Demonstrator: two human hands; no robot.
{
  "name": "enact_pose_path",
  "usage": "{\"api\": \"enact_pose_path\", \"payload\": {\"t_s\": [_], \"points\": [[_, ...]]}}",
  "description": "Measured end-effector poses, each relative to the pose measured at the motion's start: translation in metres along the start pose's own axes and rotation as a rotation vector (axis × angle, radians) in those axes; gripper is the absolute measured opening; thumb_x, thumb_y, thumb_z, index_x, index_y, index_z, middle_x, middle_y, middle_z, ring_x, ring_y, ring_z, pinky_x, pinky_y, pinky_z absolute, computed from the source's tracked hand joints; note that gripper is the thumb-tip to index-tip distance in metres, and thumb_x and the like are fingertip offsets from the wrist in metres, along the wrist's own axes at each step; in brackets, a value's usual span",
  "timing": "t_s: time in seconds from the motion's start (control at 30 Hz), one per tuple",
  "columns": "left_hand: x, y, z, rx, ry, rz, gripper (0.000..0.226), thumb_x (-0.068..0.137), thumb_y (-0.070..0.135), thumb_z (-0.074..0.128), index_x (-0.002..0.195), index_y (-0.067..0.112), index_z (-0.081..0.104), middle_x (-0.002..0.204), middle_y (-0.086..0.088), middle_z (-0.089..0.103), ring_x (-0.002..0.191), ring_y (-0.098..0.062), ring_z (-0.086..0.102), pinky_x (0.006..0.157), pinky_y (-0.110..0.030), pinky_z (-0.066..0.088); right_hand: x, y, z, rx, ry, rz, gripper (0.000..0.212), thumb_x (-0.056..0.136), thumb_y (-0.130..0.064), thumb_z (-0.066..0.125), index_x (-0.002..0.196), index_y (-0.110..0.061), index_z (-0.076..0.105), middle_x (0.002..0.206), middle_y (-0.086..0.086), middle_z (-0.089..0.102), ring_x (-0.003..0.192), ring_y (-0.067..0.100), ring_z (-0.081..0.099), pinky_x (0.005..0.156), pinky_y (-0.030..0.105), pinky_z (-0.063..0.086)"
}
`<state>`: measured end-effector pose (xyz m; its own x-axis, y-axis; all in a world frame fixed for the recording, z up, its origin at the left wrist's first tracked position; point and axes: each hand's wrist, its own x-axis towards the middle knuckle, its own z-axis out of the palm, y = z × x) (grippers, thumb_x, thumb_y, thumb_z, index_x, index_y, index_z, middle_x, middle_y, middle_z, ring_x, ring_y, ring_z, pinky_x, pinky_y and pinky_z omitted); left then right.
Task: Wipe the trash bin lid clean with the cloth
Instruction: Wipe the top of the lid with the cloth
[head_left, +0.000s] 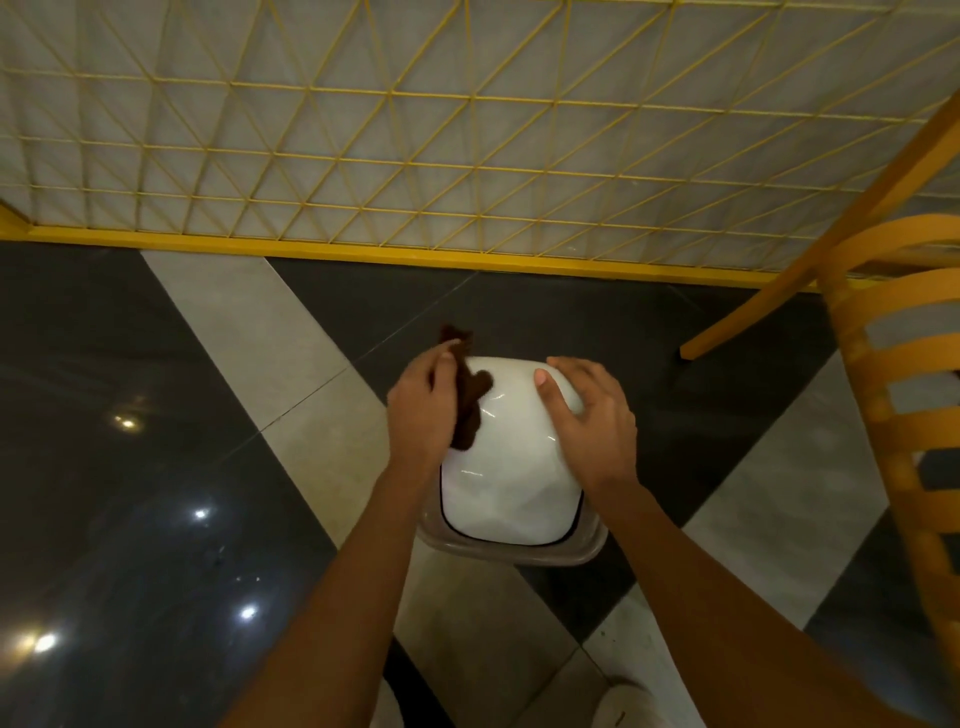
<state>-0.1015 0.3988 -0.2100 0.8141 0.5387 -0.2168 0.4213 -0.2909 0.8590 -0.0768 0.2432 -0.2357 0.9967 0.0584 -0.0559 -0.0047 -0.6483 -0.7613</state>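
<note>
A: Where is the cloth (467, 402) seen?
B: It is gripped by the left hand (421, 410) and pressed against the trash bin lid's (511, 483) left side.
A: The right hand (589, 418)?
B: It is laid, fingers spread, on the lid's far right corner.

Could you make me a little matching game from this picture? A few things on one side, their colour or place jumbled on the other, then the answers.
Things:
1. cloth
2. bin lid
3. chair
4. right hand

Descriptions:
A. glossy white
B. orange, at the right edge of the view
C. lying on the lid's right side
D. dark brown, gripped by the left hand

Pairs: 1-D, 2-A, 3-B, 4-C.
</note>
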Motion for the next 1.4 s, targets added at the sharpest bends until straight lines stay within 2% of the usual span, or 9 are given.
{"api": "enact_pose_path", "payload": {"t_s": [0.13,0.27,0.43,0.53,0.63,0.77,0.93,1.23,1.4], "points": [[0.01,0.015,0.019,0.537,-0.092,0.457,0.03,0.094,0.022,0.04,0.11,0.013,0.064,0.111,-0.007,0.065,0.105,-0.021,0.057,0.099,-0.031,0.036,-0.002,-0.002,-0.002,0.082,0.018,0.038,0.038,0.097,-0.04,0.031,0.122,-0.024,0.056,0.125,-0.003,0.055,0.12,0.011,0.046,0.101,0.026,0.034],[-0.008,0.025,0.038,0.705,-0.157,0.562,0.044,0.094,0.029,0.025,0.117,0.014,0.059,0.12,-0.007,0.062,0.115,-0.022,0.053,0.106,-0.035,0.031,-0.002,-0.007,-0.004,0.171,0.012,0.11,0.044,0.099,-0.037,0.02,0.133,-0.025,0.046,0.136,0.0,0.049,0.129,0.014,0.04,0.101,0.02,0.024],[-0.013,0.045,0.045,0.324,-0.43,0.391,0.042,0.1,0.03,0.025,0.143,0.025,0.028,0.137,-0.003,0.05,0.13,-0.017,0.04,0.115,-0.036,0.02,-0.003,-0.008,-0.007,0.275,-0.01,0.092,0.044,0.098,-0.046,0.015,0.14,-0.04,0.027,0.145,-0.008,0.039,0.135,0.011,0.033,0.111,0.034,0.027],[-0.008,0.042,0.023,0.022,-0.27,0.264,0.043,0.1,0.027,0.031,0.142,0.026,0.029,0.139,0.002,0.046,0.127,-0.007,0.039,0.107,-0.025,0.027,-0.002,-0.008,-0.009,0.325,-0.04,0.111,0.044,0.098,-0.046,0.017,0.139,-0.041,0.03,0.144,-0.01,0.038,0.134,0.011,0.034,0.112,0.035,0.027],[0.003,0.014,0.002,0.15,-0.051,0.236,0.039,0.099,0.022,0.033,0.137,0.016,0.041,0.142,-0.003,0.044,0.134,-0.015,0.036,0.113,-0.031,0.026,0.0,-0.01,-0.014,0.343,-0.046,0.113,0.044,0.098,-0.044,0.023,0.141,-0.035,0.031,0.147,-0.007,0.035,0.136,0.012,0.032,0.114,0.044,0.027],[0.002,-0.007,0.006,0.28,-0.124,0.202,0.039,0.1,0.024,0.03,0.134,0.013,0.045,0.14,-0.005,0.046,0.131,-0.018,0.039,0.109,-0.025,0.025,0.001,-0.039,-0.025,0.035,0.131,-0.066,0.044,0.097,-0.031,0.027,0.135,-0.017,0.043,0.141,0.002,0.044,0.135,0.015,0.033,0.115,0.044,0.022],[-0.004,-0.014,0.013,0.231,-0.028,0.182,0.038,0.1,0.027,0.029,0.13,0.014,0.048,0.133,-0.005,0.052,0.123,-0.019,0.047,0.103,-0.029,0.035,0.006,-0.07,0.001,-0.568,-0.293,-0.082,0.052,0.099,-0.039,0.02,0.144,-0.012,0.023,0.153,0.01,0.024,0.143,0.026,0.014,0.117,0.042,0.005],[-0.004,-0.019,0.016,0.223,0.008,0.231,0.038,0.098,0.028,0.034,0.128,0.012,0.05,0.126,-0.007,0.057,0.115,-0.019,0.053,0.096,-0.023,0.037,0.019,-0.069,0.019,-0.666,-0.322,-0.398,0.042,0.098,-0.037,0.027,0.127,-0.014,0.045,0.126,0.01,0.054,0.117,0.026,0.049,0.106,0.038,0.03],[-0.007,-0.016,0.016,0.184,0.007,0.17,0.038,0.099,0.029,0.031,0.13,0.017,0.049,0.129,-0.003,0.054,0.117,-0.018,0.051,0.098,-0.027,0.036,0.051,-0.061,0.003,-0.491,-0.433,-0.03,0.036,0.095,-0.039,0.034,0.109,-0.015,0.057,0.109,0.011,0.06,0.1,0.026,0.056,0.091,0.043,0.046]]}}
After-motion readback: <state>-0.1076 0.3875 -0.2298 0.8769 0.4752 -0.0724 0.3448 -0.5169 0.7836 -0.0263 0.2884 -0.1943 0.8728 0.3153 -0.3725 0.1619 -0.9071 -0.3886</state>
